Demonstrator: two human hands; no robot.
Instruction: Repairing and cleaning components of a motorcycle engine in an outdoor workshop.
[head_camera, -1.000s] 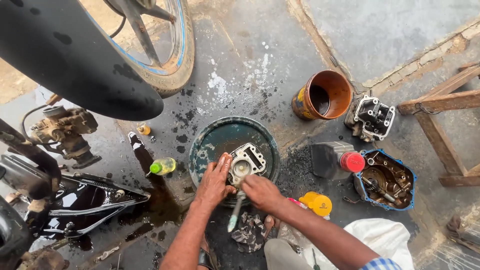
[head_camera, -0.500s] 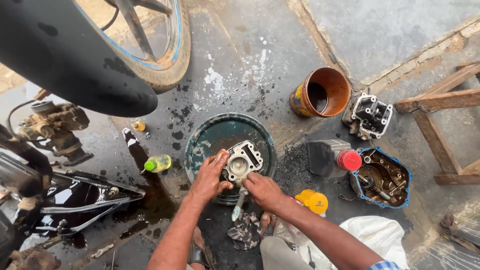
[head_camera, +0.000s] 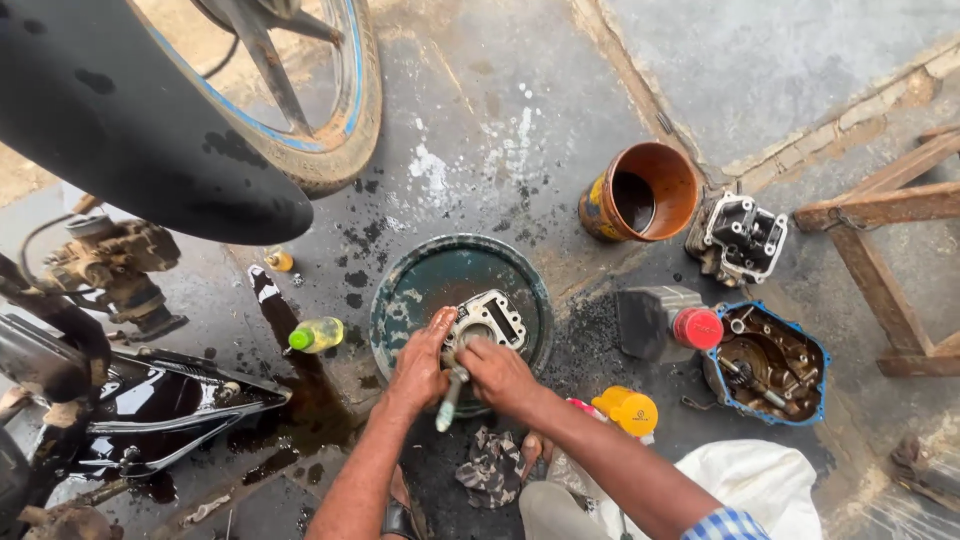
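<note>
At the bottom of the frame a dirty rag (head_camera: 492, 466) lies on oil-stained concrete, with a yellow-capped bottle (head_camera: 627, 410) just right of it. Above, at centre, the left hand (head_camera: 418, 362) rests flat against a metal engine cylinder block (head_camera: 488, 320), fingers fairly close together. The right hand (head_camera: 497, 373) is curled around a brush (head_camera: 449, 397) whose handle points down between the wrists. The block sits in the lower right of a round dark-green pan (head_camera: 440, 272).

Farther up stand an orange can (head_camera: 640, 192) at upper right and a motorcycle wheel (head_camera: 330, 110) at upper left.

Against half a second ago, both hands have closed in tighter on the block.

The block is pale grey, squarish, with a round bore and a grimy rim.
</note>
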